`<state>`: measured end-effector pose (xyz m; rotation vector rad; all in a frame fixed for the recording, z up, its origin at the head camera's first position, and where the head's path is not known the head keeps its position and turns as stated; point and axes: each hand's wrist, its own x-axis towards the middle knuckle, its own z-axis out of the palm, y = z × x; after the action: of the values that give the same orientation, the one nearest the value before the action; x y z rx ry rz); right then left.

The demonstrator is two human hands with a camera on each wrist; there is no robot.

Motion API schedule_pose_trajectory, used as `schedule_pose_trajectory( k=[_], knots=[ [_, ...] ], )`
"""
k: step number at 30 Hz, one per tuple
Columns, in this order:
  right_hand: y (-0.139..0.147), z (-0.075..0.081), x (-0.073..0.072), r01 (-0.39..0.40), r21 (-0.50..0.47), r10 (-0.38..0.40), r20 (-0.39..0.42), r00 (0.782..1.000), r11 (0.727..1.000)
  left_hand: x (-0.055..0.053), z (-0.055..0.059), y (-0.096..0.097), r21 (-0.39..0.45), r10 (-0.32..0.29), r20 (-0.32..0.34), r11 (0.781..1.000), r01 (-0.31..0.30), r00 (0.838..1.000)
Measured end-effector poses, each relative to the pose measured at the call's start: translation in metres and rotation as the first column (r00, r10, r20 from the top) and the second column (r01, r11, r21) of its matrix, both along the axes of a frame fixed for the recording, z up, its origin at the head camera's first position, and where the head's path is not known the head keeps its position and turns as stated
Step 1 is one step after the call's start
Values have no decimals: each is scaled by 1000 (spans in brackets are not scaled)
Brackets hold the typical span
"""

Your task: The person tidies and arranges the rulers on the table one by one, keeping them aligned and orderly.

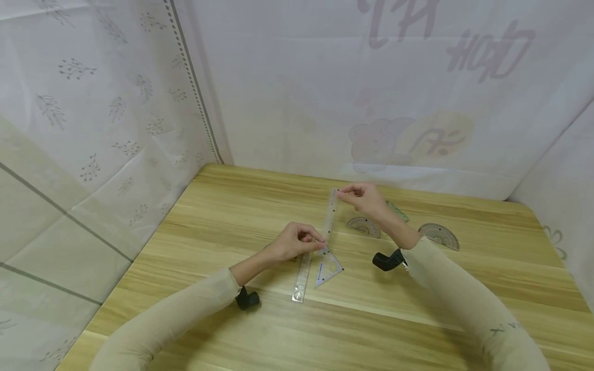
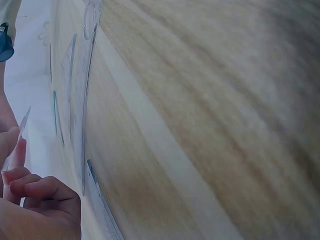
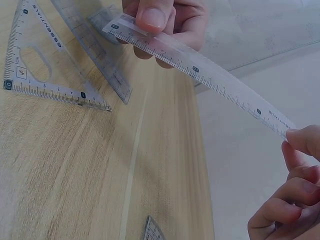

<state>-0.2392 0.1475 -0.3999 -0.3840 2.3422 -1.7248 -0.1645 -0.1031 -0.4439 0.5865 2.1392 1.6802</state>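
A clear plastic ruler (image 1: 330,216) is held up over the wooden table, stretched between both hands. My left hand (image 1: 294,242) pinches its near end between thumb and fingers. At the far end, the thumb and forefinger of my right hand (image 1: 367,200) pinch the tip. In the right wrist view the raised ruler (image 3: 200,75) looks slightly bowed, its markings showing along one edge. Beneath it on the table lie a clear set square (image 3: 65,90) with an oval cutout and a second clear ruler (image 1: 300,286). Part of that second ruler is hidden under my left hand.
A clear protractor (image 1: 364,226) lies below my right hand, and a larger protractor (image 1: 438,235) sits farther right. Partly behind the right forearm is a green strip (image 1: 397,211). Patterned white cloth (image 1: 287,103) hangs along the table's back edge and sides.
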Motion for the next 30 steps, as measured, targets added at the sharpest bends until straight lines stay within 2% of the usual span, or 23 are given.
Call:
schedule_pose_trajectory(
  k=[9,22,30],
  knots=[
    [-4,-5,-4,19,14,-19,-4,1000,1000,-1,0,-5,6,2,-1,1000,-2,1000],
    [-10,-5,-4,5,11,-6,28,1000,1000,-2,0,-8,-3,-9,-11,1000,9,1000],
    [-13,-6,-7,-9,17,9,19,1000,1000,-3,2,-13,-15,5,-28,1000,-5,1000]
  ],
)
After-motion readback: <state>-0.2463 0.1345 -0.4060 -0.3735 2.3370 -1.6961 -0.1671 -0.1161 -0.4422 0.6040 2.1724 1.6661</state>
